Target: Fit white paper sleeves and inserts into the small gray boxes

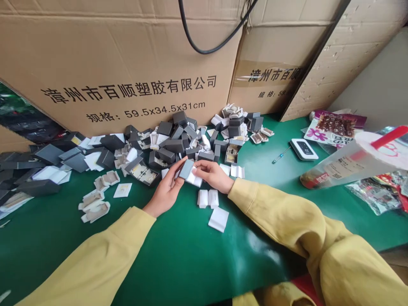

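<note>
My left hand (166, 190) is closed around one side of a small dark grey box (186, 169), whose lid stands up at an angle. From the other side, the fingers of my right hand (213, 173) pinch a white piece at the box's open part; whether it is a loose insert or the lining I cannot tell. On the table just below lie a folded white insert (208, 198) and a white square piece (218, 219). A heap of similar dark boxes (174, 145) and pale inserts spreads behind both hands.
Large cardboard cartons (127, 55) stand along the back of the green table (178, 259). At the right are a white device with a screen (304, 149), a drink cup with a red straw (344, 163) and snack packets (338, 127). Beige molded pieces (94, 210) lie left.
</note>
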A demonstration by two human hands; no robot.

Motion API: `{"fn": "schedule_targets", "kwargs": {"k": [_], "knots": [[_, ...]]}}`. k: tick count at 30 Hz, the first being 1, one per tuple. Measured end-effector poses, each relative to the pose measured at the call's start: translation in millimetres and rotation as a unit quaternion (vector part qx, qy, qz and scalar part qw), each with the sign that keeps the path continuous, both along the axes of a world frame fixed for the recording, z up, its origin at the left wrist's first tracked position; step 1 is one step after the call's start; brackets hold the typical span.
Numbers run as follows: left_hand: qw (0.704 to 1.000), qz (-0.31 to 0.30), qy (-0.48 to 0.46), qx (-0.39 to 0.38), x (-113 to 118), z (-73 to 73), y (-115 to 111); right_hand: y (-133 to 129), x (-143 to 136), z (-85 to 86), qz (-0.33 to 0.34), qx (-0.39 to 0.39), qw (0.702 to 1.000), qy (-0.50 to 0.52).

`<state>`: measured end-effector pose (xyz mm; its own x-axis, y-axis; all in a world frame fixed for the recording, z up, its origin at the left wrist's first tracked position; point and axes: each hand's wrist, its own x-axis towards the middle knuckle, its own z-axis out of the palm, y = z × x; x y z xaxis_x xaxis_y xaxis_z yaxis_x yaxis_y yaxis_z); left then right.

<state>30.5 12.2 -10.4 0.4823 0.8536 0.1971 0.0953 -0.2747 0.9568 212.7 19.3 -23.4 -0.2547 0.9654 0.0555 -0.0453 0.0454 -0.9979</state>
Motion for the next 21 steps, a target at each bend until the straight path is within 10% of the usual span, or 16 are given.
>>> {"fn": "schedule_targets", "kwargs": {"k": [6,16,21], "knots": [[0.997,0.058,-0.028,-0.045,4.6,-3.3,-1.2,-0.2,-4.2,-5.5,-0.042,0.043,0.998,0.023],[0.984,0.088,-0.018,-0.154,2.7,-5.7,5.3,-9.7,-0.2,2.3,-0.106,0.253,0.936,-0.219],[0.986,0.066,0.012,-0.151,0.4,1.8,5.6,-10.7,1.5,2.3,-0.038,0.296,0.924,-0.24]]}}
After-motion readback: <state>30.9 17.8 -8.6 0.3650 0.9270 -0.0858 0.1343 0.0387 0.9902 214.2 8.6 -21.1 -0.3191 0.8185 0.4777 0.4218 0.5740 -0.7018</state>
